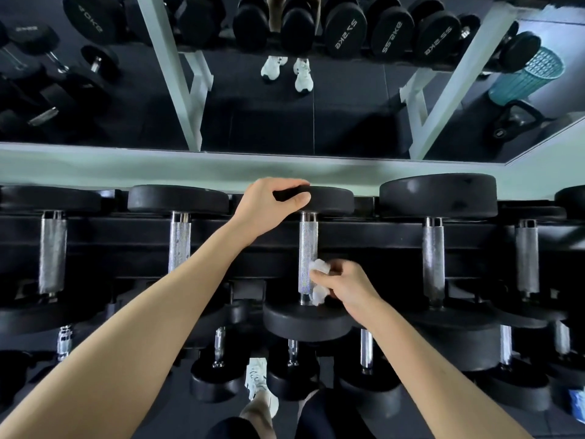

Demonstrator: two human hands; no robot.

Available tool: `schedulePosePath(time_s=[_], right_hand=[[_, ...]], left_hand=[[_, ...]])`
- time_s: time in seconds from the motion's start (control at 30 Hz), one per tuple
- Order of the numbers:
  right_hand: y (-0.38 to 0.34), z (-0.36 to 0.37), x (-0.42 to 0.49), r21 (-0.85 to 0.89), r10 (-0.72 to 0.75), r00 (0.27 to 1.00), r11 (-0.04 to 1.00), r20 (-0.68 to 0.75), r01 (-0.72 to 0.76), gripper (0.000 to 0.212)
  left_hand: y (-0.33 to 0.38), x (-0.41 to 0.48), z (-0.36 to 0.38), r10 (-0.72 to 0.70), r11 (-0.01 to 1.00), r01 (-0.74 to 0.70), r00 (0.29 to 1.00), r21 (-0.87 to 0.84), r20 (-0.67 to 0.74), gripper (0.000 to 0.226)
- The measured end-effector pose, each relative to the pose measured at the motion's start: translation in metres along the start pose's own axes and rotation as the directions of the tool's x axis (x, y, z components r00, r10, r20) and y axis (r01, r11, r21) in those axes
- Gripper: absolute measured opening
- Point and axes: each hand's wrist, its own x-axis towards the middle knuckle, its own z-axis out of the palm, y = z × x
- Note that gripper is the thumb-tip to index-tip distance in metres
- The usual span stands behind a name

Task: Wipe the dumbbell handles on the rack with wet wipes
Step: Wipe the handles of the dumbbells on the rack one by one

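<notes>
Hiding much of the wet wipe (318, 268), right hand (345, 287) grips it.

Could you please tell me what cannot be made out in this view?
Head view:
wet wipe: mostly bunched in the right hand, full shape hidden.
handle underside: faces away from the camera.
far dumbbell head: left end covered by the left hand.
blue item at lower right: cut by the frame edge, blurred.

The black rack (126, 245) in front of me carries its upper dumbbells (433, 258) side by side, with five knurled steel handles running away from me between round black heads. On the tier below and nearer me lie the lower dumbbells (366, 346), smaller and partly hidden under the upper heads.
</notes>
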Motion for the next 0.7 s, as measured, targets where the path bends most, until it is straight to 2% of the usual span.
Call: schedulePosePath(time_s=[0.07,0.1,0.2,0.3,0.37,0.43,0.5,0.53,0.6,0.67,0.7], right_hand=[[-0.006,-0.002,0.004,-0.103,0.007,1.000,0.995,0.008,-0.006,0.010],[-0.012,-0.002,0.009,-0.086,0.010,1.000,0.996,-0.013,-0.011,0.012],[-0.029,0.001,0.026,0.180,-0.008,0.997,0.983,-0.075,0.022,0.023],[-0.030,0.008,0.024,0.361,-0.054,0.997,0.930,-0.056,0.071,0.026],[-0.022,0.008,0.016,0.457,-0.100,0.994,0.886,0.031,0.075,0.024],[-0.020,0.004,0.010,0.509,-0.165,0.977,0.857,0.135,0.074,0.008],[-0.022,0.003,0.015,0.551,-0.136,0.983,0.833,0.125,0.045,0.034],[-0.024,0.004,0.018,0.577,-0.088,0.993,0.816,0.077,0.027,0.039],[-0.024,0.007,0.024,0.560,-0.047,0.999,0.828,0.013,0.032,0.030],[-0.021,0.008,0.027,0.486,-0.047,0.999,0.873,0.008,0.037,0.009],[-0.017,0.007,0.029,0.457,-0.057,0.998,0.888,0.019,0.042,0.009]], left_hand=[[-0.001,0.001,0.000,0.002,1.000,-0.002,1.000,-0.001,0.014,0.029],[-0.002,0.002,-0.001,-0.002,1.000,0.002,1.000,-0.002,0.019,0.030],[-0.003,0.005,-0.003,-0.030,0.999,0.031,0.999,-0.027,0.039,0.030],[-0.004,0.006,-0.003,-0.041,0.998,0.043,0.998,-0.039,0.043,0.030],[-0.005,0.006,-0.001,-0.044,0.998,0.046,0.998,-0.042,0.033,0.030],[-0.006,0.005,0.000,-0.041,0.998,0.042,0.999,-0.039,0.026,0.030],[-0.007,0.005,0.000,-0.041,0.998,0.042,0.999,-0.041,0.023,0.030],[-0.007,0.005,0.000,-0.040,0.998,0.041,0.999,-0.042,0.020,0.030],[-0.007,0.005,0.001,-0.038,0.998,0.038,0.999,-0.047,0.013,0.030],[-0.006,0.004,0.001,-0.029,0.998,0.030,1.000,-0.048,0.011,0.030],[-0.006,0.004,0.001,-0.026,0.999,0.026,1.000,-0.046,0.014,0.031]])
